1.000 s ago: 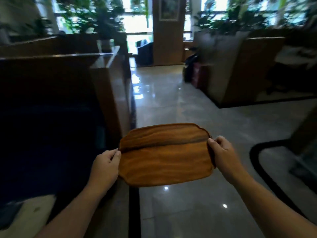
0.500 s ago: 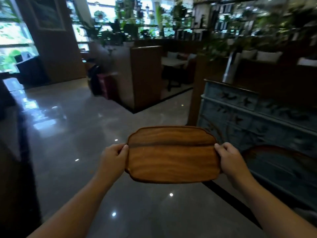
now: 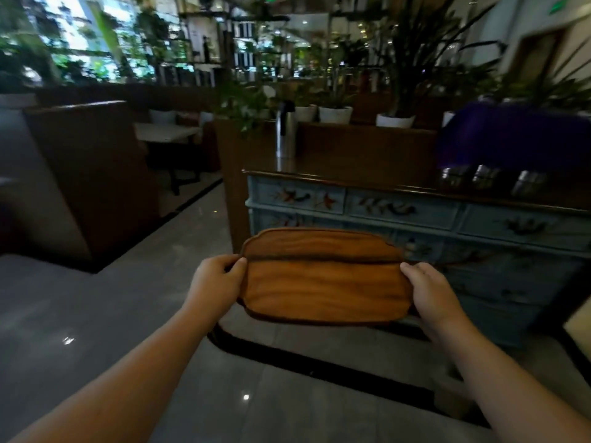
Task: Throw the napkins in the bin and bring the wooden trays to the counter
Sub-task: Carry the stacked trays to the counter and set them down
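I hold stacked wooden trays (image 3: 323, 276), brown with a wavy rim, level in front of me at waist height. My left hand (image 3: 217, 282) grips the left edge, thumb on top. My right hand (image 3: 428, 290) grips the right edge the same way. Just beyond the trays stands a pale blue painted sideboard with a dark wooden top, the counter (image 3: 351, 179). No napkins or bin show in this view.
A steel thermos jug (image 3: 285, 129) and several metal containers (image 3: 486, 175) stand on the counter, with a purple shape (image 3: 511, 135) and potted plants (image 3: 335, 113) behind. A wooden booth partition (image 3: 92, 174) and table (image 3: 166, 132) lie to the left. Grey tiled floor (image 3: 96, 314) spreads below.
The view has swung right from the open aisle to face the blue sideboard, which is now closer and centred. Both hands keep the same hold on the trays.
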The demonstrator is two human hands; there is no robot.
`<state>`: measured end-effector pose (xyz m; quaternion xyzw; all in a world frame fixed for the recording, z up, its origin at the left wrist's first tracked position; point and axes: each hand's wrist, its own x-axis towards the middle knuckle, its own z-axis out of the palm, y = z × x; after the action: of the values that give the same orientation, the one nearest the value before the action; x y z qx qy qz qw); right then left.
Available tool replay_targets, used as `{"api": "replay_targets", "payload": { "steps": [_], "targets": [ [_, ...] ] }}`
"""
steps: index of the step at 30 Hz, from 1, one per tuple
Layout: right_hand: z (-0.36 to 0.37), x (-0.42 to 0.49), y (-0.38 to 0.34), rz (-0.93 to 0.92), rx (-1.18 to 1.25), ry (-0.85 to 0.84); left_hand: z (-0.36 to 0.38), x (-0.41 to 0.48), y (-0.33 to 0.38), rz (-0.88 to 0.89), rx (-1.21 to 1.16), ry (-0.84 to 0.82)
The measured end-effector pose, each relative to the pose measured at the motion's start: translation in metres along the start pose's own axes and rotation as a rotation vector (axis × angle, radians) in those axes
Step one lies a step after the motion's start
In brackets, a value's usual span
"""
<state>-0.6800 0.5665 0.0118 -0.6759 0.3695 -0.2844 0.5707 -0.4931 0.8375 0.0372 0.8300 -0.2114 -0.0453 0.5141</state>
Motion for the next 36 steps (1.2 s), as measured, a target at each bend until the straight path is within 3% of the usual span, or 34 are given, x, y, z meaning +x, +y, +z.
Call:
{"api": "replay_targets", "payload": {
  "steps": [5, 15, 24, 36],
  "targets": [
    [-0.014, 0.050, -0.013, -0.061, 0.004, 0.158, 0.047, 0.088, 0.027, 0.072, -0.038, -0.116],
    [-0.064, 0.195, 0.005, -0.053, 0.141, 0.288, 0.194, 0.231, 0.060, 0.141, -0.105, -0.233],
    [-0.124, 0.380, -0.008, -0.031, 0.094, 0.249, 0.326, 0.358, 0.121, 0.120, -0.126, -0.193],
    [-0.111, 0.578, -0.012, 0.005, 0.010, 0.178, 0.426, 0.534, 0.138, 0.097, -0.134, -0.210]
  ]
}}
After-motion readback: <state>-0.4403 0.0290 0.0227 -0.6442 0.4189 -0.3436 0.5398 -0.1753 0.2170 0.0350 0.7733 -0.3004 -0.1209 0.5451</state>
